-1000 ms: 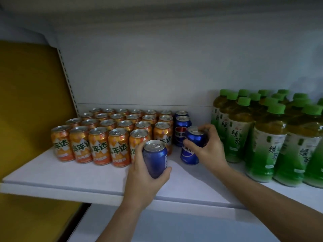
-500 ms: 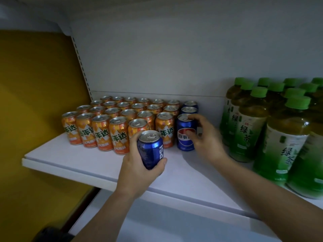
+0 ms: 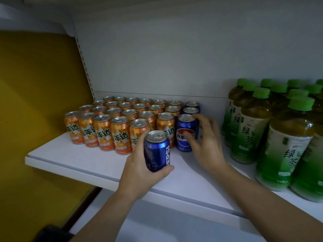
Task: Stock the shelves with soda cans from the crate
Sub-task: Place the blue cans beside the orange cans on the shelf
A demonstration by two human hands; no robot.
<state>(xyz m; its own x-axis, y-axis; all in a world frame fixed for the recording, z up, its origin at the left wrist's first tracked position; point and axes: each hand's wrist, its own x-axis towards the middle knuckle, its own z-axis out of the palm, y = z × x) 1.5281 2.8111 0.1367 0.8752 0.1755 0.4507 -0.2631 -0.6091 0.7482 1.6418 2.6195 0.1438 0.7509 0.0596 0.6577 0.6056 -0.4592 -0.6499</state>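
Note:
A blue cola can [image 3: 156,151] is held upright in my left hand [image 3: 138,170], just above the front of the white shelf [image 3: 87,159]. A second blue cola can [image 3: 183,135] stands on the shelf at the right end of the front row of orange soda cans [image 3: 104,133]. My right hand [image 3: 208,145] is curled round its right side, thumb on the label and fingers by the rim. Two more blue cans [image 3: 191,110] stand in a line behind it. The crate is out of view.
Green tea bottles [image 3: 253,130] crowd the right of the shelf, with a narrow gap between them and the blue cans. A yellow panel [image 3: 35,102] closes the left side. The white back wall [image 3: 157,67] rises behind. A lower shelf [image 3: 157,224] shows below.
My right hand carried its blue can back and set it down next to the orange front row. My left hand kept its can and rose slightly.

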